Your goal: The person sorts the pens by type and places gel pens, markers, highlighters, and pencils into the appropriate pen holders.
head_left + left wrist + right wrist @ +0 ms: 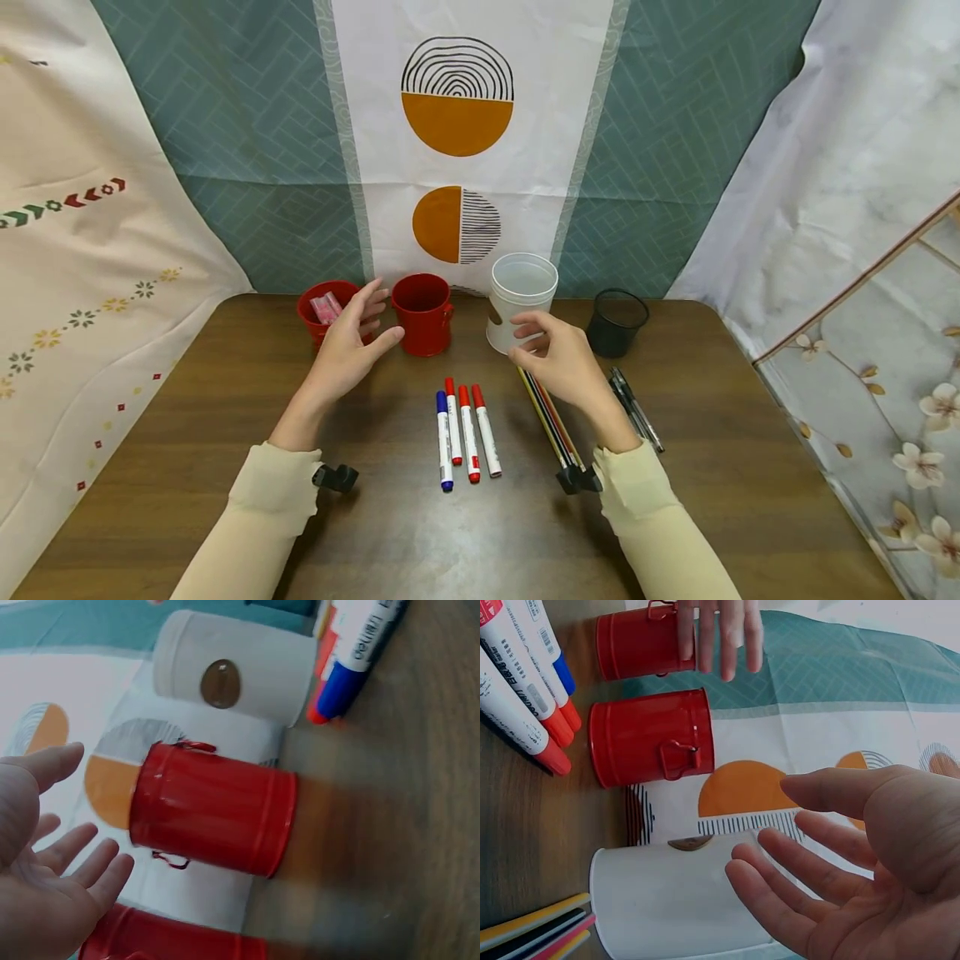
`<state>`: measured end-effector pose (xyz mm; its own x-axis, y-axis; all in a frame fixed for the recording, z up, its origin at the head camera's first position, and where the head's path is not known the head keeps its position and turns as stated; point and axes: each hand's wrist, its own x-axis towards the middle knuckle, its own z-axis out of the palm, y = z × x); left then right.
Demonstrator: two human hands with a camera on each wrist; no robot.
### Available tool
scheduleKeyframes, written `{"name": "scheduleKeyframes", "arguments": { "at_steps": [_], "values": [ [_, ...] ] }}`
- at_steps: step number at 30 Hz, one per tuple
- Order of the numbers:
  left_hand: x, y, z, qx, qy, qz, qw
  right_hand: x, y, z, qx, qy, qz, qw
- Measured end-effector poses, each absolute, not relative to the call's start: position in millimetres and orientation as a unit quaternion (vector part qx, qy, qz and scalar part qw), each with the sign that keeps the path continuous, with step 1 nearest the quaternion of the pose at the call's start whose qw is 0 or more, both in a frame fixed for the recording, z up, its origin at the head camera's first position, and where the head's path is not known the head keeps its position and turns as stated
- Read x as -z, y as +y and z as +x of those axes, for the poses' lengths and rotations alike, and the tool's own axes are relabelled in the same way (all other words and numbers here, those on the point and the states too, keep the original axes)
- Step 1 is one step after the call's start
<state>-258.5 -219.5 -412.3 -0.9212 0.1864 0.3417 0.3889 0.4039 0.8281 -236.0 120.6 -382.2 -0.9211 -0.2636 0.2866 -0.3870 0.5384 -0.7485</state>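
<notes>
My left hand hovers with spread fingers between two red buckets, holding nothing. The left bucket has pink wrapped pieces inside; the other red bucket stands upright just right of the fingers. In front of a white canister, my right hand hangs with relaxed, slightly bent fingers and nothing in its grasp. The right wrist view shows this hand close beside the canister. Several pencils lie partly beneath the right hand and wrist.
Several markers, red-capped and one blue-capped, lie mid-table. A black mesh cup stands at the back right, with dark pens lying in front of it. A patterned cloth hangs behind the containers.
</notes>
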Motion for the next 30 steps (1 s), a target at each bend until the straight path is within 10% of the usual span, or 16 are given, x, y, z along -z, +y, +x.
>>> {"name": "scheduleKeyframes", "arguments": {
  "at_steps": [30],
  "values": [
    [438,-189,-292,0.534,-0.84,-0.079,0.063,384,123,-233,-0.439,-0.877,0.189,0.04]
  ]
}}
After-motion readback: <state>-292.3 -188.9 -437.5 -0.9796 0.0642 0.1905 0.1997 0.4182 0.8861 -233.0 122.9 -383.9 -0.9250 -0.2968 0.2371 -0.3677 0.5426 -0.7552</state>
